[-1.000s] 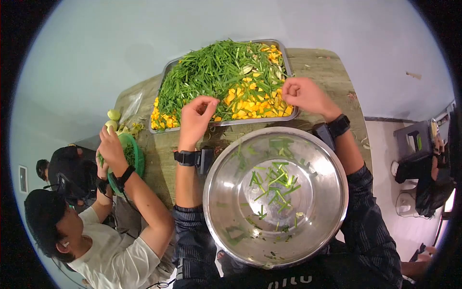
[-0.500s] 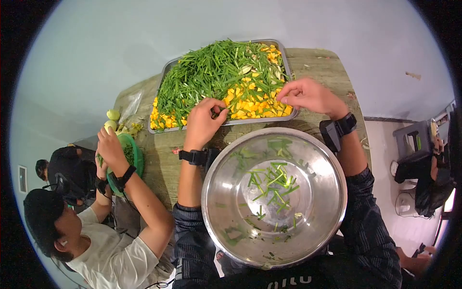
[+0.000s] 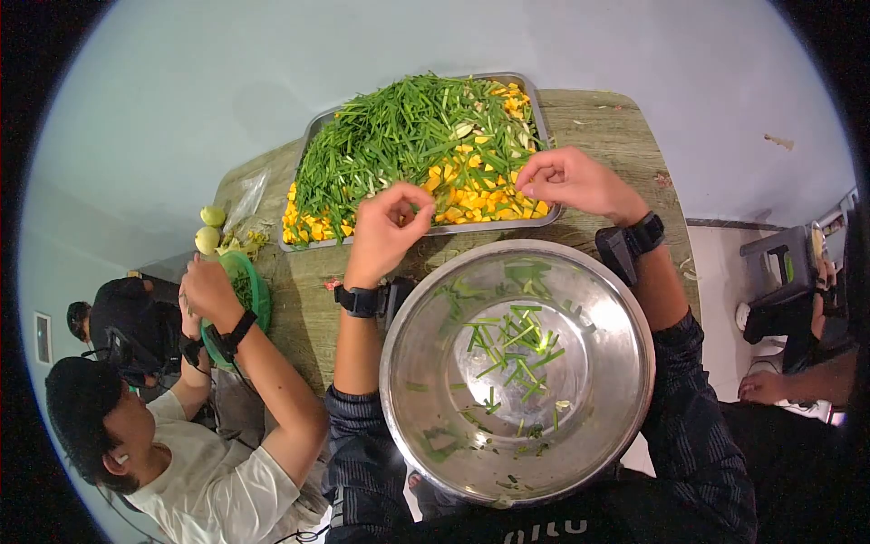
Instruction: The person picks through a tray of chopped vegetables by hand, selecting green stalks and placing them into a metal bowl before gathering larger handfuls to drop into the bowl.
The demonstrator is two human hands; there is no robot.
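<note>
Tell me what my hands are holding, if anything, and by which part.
It can't be told: no held piece shows clearly in the left hand or right hand.

Between the left hand (image 3: 390, 227) and the right hand (image 3: 580, 186), a gap opens over the near rim of the tray (image 3: 489, 227), with the wide mouth of the metal bowl (image 3: 616, 363) open from above. The heaped greens (image 3: 390, 136) rise above the tray's rim, the wall (image 3: 245, 91) bounds the far side, and a co-worker's arm (image 3: 281, 390) and green basket (image 3: 263, 304) obstruct the left.
</note>
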